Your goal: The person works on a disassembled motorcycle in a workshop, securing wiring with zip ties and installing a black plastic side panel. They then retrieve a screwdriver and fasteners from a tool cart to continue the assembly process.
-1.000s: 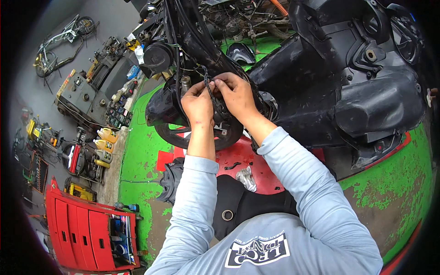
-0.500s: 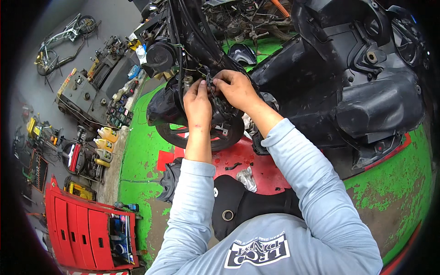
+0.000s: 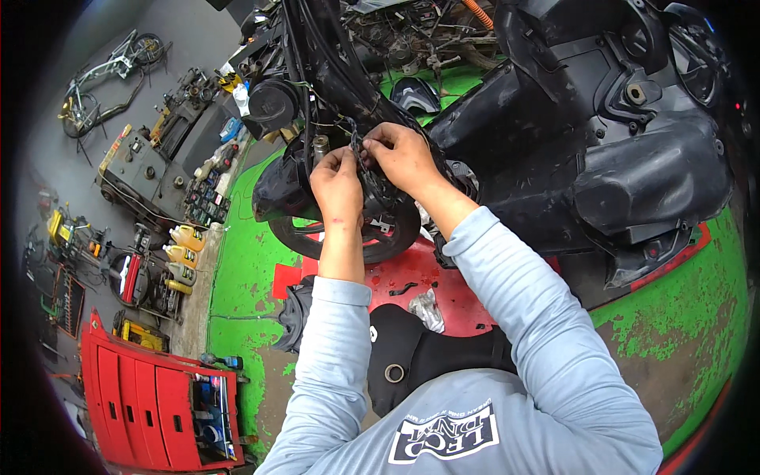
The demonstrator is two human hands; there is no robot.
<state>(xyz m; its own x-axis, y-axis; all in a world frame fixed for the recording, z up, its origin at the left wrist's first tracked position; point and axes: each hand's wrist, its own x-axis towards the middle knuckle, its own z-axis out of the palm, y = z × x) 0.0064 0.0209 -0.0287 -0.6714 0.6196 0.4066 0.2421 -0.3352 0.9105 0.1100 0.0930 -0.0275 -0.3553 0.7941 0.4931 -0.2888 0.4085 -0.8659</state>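
Both my hands are at the front of a partly stripped scooter, just above its front wheel (image 3: pixel 400 237). My left hand (image 3: pixel 338 190) is closed, its thumb and fingertips pinching a dark bundle of wires (image 3: pixel 356 141). From the other side my right hand (image 3: pixel 402 162) pinches the same bundle, its fingertips close to the left ones. Exactly which strand or plug lies between the fingers is too small to tell. A metal fork tube top (image 3: pixel 320 145) stands beside my left fingers. Above the hands runs the thick black frame tube (image 3: pixel 332 71) with cables along it.
Black body panels (image 3: pixel 641 182) fill the right. A round black part (image 3: pixel 273 100) sits left of the frame tube. Under the wheel is a red platform (image 3: pixel 467 297) with a crumpled white rag (image 3: pixel 427 309). A red tool cabinet (image 3: pixel 146 396) stands lower left, with yellow jugs (image 3: pixel 186 237) behind.
My hands stay at the wires with small finger movements; the left has shifted slightly left and down. The view has shifted a little.
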